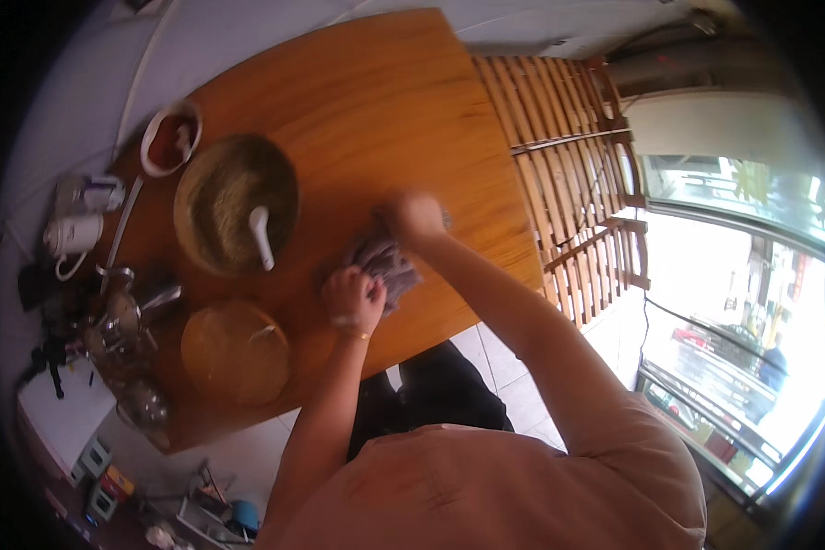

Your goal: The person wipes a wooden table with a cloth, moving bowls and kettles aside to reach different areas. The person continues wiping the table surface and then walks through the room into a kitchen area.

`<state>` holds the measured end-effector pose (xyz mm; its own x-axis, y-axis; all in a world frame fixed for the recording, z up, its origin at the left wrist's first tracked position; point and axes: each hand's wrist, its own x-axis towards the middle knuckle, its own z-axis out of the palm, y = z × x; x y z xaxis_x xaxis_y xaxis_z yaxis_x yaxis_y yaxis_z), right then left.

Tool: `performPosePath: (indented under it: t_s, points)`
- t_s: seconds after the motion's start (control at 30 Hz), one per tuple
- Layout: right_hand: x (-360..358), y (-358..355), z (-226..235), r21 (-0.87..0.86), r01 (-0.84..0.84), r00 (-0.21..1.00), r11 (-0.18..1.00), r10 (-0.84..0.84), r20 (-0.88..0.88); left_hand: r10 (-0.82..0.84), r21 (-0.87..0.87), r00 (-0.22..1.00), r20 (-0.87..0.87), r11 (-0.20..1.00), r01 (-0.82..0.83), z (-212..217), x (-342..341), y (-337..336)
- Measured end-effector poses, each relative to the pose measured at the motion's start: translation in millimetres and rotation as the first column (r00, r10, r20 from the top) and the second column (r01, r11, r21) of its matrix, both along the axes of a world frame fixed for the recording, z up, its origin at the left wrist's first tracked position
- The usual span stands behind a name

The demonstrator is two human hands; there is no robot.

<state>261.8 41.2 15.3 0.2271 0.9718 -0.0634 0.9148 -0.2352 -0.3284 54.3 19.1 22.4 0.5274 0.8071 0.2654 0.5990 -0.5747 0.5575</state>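
A grey cloth [387,264] is held on the desk [376,101] by both hands. The left hand [352,299] is closed into a fist on the near end of the cloth, with the fingers curled tight around it. The right hand [412,218] is closed on the far end of the cloth, and its fingers are wrapped around it too. The right hand looks a little blurred. The cloth is bunched up between the two hands, near the right edge of the desk.

To the left of the hands, a big round bowl [235,203] is seen, with a white spoon [261,236] lying in it. A small white bowl [170,139] with something red inside is set behind it. A round wooden lid [235,352] is placed near the front edge of the desk, just left of the left hand. Shiny metal pots [130,316] are grouped at the left end. A wooden slatted chair [568,183] is stood beside the desk on the right.
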Motion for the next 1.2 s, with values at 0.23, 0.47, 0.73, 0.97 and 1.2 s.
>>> performPosePath:
  t_s: [0.23,0.47,0.73,0.97,1.2]
  points:
    - [87,-58,21,0.042,0.309,0.949,0.95,-0.311,0.049,0.039,0.072,0.999,-0.029,0.997,-0.037,4,-8,-19]
    - [178,-60,18,0.224,0.453,0.875,0.863,-0.479,0.077,0.052,0.13,0.997,-0.052,0.991,-0.045,-1,-3,-22]
    - [192,-68,21,-0.006,0.529,0.848,0.848,-0.529,0.02,0.064,0.126,0.989,-0.131,0.991,-0.047,-2,-4,-25]
    - [211,-58,17,-0.049,0.605,0.794,0.795,-0.607,-0.044,0.066,0.111,0.987,-0.15,0.993,-0.05,1,-3,-27]
    - [215,-68,13,0.19,0.455,0.89,0.87,-0.447,-0.085,0.061,0.114,0.988,-0.14,0.992,-0.045,-1,-3,-25]
